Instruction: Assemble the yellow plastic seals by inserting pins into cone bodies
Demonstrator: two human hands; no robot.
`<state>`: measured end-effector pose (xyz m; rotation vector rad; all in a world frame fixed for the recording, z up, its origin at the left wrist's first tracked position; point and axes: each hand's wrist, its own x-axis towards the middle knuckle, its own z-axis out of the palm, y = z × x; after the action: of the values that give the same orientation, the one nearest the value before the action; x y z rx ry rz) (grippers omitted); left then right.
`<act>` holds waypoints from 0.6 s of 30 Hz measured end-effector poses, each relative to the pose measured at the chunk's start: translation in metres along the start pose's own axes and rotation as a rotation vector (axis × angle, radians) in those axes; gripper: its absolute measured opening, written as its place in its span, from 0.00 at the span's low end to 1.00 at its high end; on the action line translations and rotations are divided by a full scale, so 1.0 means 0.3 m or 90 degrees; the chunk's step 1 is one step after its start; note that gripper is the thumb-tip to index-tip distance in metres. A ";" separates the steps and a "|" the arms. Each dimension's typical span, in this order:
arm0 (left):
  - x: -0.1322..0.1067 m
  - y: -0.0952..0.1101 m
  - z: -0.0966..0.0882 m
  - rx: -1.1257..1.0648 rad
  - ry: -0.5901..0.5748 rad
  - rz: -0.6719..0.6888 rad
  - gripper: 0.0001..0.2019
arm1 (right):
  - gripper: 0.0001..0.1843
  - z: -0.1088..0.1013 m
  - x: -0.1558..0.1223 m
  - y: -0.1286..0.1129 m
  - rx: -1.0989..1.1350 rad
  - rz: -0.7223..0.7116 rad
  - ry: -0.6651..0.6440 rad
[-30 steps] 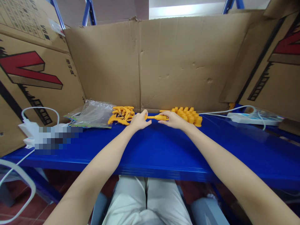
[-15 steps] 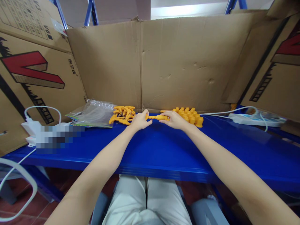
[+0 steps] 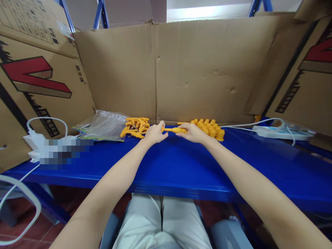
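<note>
Both hands are on one yellow threaded plastic piece (image 3: pixel 171 130), stretched level between them above the blue shelf top. My left hand (image 3: pixel 155 133) is closed around its left end and hides it. At the other end, my right hand (image 3: pixel 192 132) pinches the thicker, smoother part between thumb and fingers. Left of my left hand lies a pile of yellow threaded pieces with crossbar-like handles (image 3: pixel 136 127), with small dark bits among them. A block of yellow stepped cylinders (image 3: pixel 209 128) stands just beyond my right hand, partly covered by it.
Clear plastic bags (image 3: pixel 105 125) lie left of the pile. A white plug adapter (image 3: pixel 36 143) and cables sit at far left, a white power strip (image 3: pixel 282 133) at right. Cardboard walls (image 3: pixel 207 69) enclose the back and sides of the blue shelf (image 3: pixel 176 169).
Almost nothing differs. Both hands keep their hold on the threaded piece, and the gap between them looks very slightly smaller.
</note>
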<state>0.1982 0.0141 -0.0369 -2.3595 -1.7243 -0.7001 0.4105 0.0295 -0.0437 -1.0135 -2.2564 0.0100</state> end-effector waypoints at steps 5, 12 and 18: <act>0.006 -0.008 0.010 -0.039 -0.005 -0.009 0.16 | 0.15 0.003 0.001 0.002 0.105 0.030 0.048; 0.012 -0.032 0.027 -0.087 -0.009 -0.012 0.18 | 0.21 -0.010 0.000 -0.023 0.473 0.213 0.044; 0.006 -0.034 0.028 -0.104 -0.021 0.016 0.24 | 0.12 -0.020 0.000 -0.070 0.685 0.384 0.027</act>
<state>0.1917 0.0222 -0.0452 -2.5080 -1.7085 -0.8310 0.3999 0.0133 -0.0335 -0.9620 -1.4290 1.2759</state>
